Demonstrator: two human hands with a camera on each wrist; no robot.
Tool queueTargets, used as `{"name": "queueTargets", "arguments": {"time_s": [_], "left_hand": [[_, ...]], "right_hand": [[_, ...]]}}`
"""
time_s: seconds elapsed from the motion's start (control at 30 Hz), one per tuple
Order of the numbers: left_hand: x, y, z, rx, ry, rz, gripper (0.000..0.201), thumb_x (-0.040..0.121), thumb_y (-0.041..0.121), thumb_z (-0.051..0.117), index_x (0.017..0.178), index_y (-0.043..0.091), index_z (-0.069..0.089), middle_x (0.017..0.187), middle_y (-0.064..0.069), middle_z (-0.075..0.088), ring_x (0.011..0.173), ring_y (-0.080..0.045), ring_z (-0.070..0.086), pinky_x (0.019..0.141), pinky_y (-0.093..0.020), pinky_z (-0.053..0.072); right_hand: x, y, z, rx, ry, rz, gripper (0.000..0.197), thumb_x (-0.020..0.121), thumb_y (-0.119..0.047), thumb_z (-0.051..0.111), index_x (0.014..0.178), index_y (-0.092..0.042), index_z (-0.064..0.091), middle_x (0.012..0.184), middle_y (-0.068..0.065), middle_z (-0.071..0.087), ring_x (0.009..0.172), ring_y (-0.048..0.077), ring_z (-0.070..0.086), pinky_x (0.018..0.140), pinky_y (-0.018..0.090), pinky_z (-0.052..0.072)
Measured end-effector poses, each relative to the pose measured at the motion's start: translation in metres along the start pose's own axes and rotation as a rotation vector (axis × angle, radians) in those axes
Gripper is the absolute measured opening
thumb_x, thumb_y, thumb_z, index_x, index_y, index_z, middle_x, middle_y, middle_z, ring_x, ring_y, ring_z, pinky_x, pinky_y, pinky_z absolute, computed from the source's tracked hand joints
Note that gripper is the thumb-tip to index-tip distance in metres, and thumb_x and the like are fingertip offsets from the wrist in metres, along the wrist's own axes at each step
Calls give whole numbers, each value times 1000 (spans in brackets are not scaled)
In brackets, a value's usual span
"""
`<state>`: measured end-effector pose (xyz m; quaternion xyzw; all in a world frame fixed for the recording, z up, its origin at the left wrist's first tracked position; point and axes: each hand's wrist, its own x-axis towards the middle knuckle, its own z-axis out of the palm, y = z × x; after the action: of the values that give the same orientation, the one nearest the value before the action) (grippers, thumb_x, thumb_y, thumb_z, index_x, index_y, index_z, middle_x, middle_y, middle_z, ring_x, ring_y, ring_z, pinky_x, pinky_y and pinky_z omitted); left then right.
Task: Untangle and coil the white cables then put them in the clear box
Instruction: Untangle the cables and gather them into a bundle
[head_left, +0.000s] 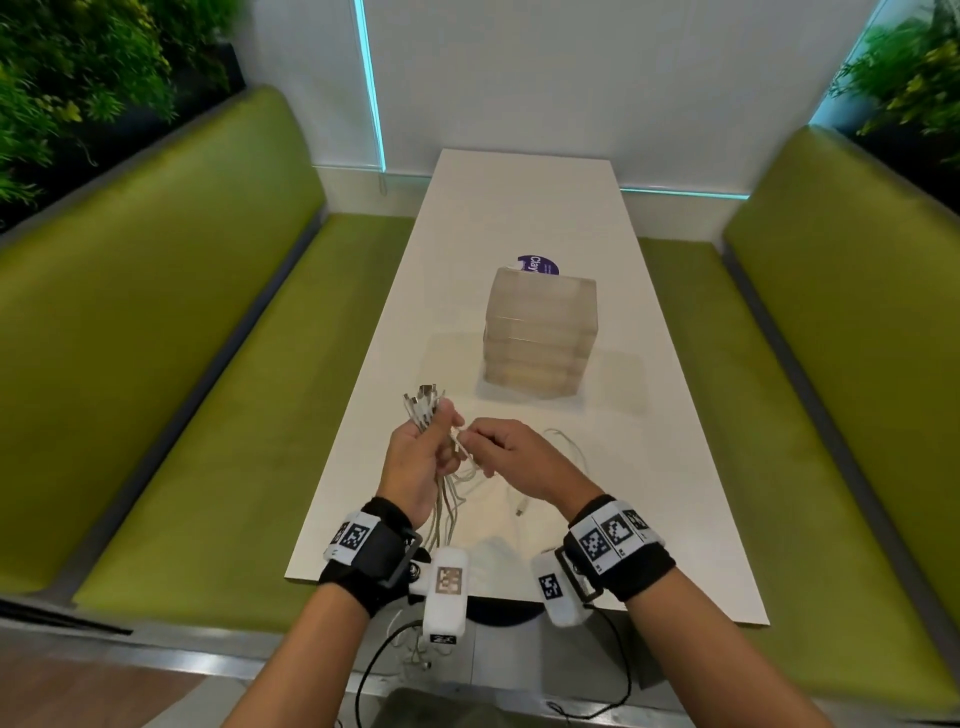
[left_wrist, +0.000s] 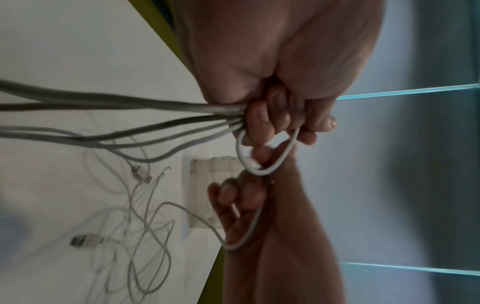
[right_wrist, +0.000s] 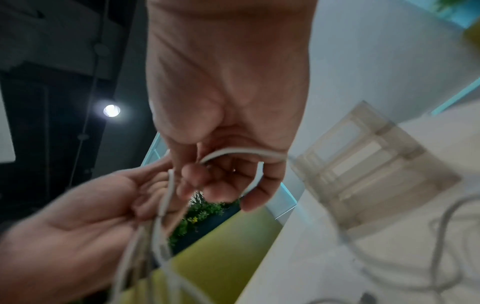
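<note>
My left hand (head_left: 423, 457) grips a bundle of white cables (head_left: 423, 408), plug ends sticking up above the fist and strands hanging down toward the table's near edge. In the left wrist view the bundle (left_wrist: 155, 115) runs out of the fist (left_wrist: 272, 121). My right hand (head_left: 498, 452), just right of the left, pinches a single white cable (right_wrist: 233, 153) that loops between both hands. More tangled cable (head_left: 498, 493) lies on the table under the hands. The clear box (head_left: 540, 332) stands upright on the table beyond the hands.
The narrow white table (head_left: 519, 218) runs away from me between two green benches (head_left: 182, 322) (head_left: 831, 338). A purple round sticker (head_left: 537, 265) shows behind the box. Loose plugs (left_wrist: 85, 240) rest on the tabletop. Plants (head_left: 78, 78) line the bench backs.
</note>
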<state>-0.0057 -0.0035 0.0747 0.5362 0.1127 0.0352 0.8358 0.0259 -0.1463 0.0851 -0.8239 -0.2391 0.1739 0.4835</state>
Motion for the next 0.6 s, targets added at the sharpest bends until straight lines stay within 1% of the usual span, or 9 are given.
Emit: {"name": "queueTargets", "arguments": {"time_s": [0.07,0.13,0.2,0.23,0.3,0.37,0.43,0.5,0.6], "left_hand": [[3,6,-6,-77,49,5,30,96,29,49,72,11,51,45,9,24,39,-5,20,40,-18,21],[7,16,-13,-148,93,18,31,98,29,45,72,12,47,44,12,24,37,-3,20,38,-17,19],[9,29,-22,-194,127,44,32,99,29,43,71,13,45,44,12,24,37,-3,20,38,-17,19],[9,37,-27,-211,147,65,33,100,29,42,71,13,44,44,12,23,38,-3,20,38,-17,19],[11,50,-41,-232,188,107,35,100,31,41,71,13,44,44,12,23,39,-3,20,39,-18,19],[12,56,-54,-223,218,124,35,99,33,42,72,13,44,44,12,23,39,-4,20,40,-18,19],[14,52,-60,-180,241,110,34,99,33,44,72,13,45,45,12,24,40,-4,20,40,-18,20],[16,40,-57,-117,255,78,32,99,32,46,72,14,45,45,12,24,40,-4,21,40,-18,20],[17,22,-45,-23,219,47,28,98,27,48,74,13,47,46,12,25,39,-4,22,39,-18,21]], "right_hand": [[3,15,-8,-195,-75,18,24,97,-32,48,81,-20,61,73,-8,60,66,6,53,64,20,39],[9,40,-16,-480,-151,39,23,97,-29,45,91,-17,64,90,-6,68,81,13,59,75,27,40],[14,70,-24,-620,-189,114,22,97,-26,44,89,-21,63,89,-7,65,83,16,57,78,29,39],[14,83,-31,-596,-155,172,21,96,-23,44,86,-24,61,85,-10,62,81,15,56,77,28,38],[14,103,-45,-548,0,256,23,95,-19,44,80,-31,56,79,-16,59,80,12,57,74,27,39],[15,110,-57,-546,139,267,25,94,-18,43,77,-31,56,78,-16,62,80,13,60,76,30,42],[21,107,-60,-471,210,232,25,96,-18,43,78,-24,61,81,-13,64,83,17,61,79,34,45],[28,96,-59,-335,276,153,26,98,-18,42,80,-17,62,77,-8,65,80,19,61,79,36,47],[30,67,-54,-180,312,20,24,97,-13,44,83,-17,63,65,-6,57,67,15,54,69,33,45]]}}
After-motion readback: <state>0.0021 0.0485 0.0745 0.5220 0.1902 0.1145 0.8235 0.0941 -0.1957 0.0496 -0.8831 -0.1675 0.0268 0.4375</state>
